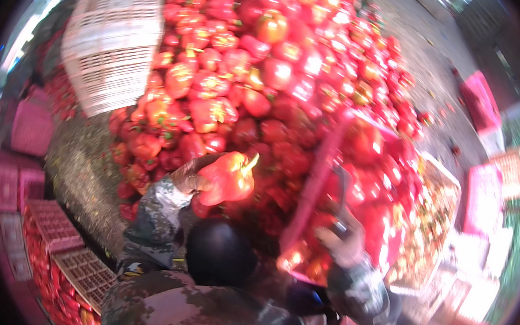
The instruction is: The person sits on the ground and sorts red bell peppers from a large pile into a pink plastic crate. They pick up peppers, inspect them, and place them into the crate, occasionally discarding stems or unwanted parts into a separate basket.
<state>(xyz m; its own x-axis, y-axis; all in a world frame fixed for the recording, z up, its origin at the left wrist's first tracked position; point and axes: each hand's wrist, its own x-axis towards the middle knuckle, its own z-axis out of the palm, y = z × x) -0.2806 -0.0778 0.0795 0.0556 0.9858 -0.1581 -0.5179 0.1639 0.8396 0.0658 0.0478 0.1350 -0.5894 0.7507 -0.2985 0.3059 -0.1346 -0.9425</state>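
Observation:
My left hand [192,175], in a brownish glove, holds a large red bell pepper [226,178] with a green stem at the front left of a big heap of red peppers [255,102]. My right hand [343,240] is closed around the dark handle of a knife with a curved blade [342,192]. That hand is over a pink plastic crate [319,167] filled with red peppers. Blur hides the exact finger positions of the right hand.
White plastic crates [113,45] stand at the upper left. A pale crate of cut stem pieces [457,192] adjoins the pink crate on the right. Pepper-filled crates [63,303] lie at the lower left; pink crates [484,198] stand at the far right.

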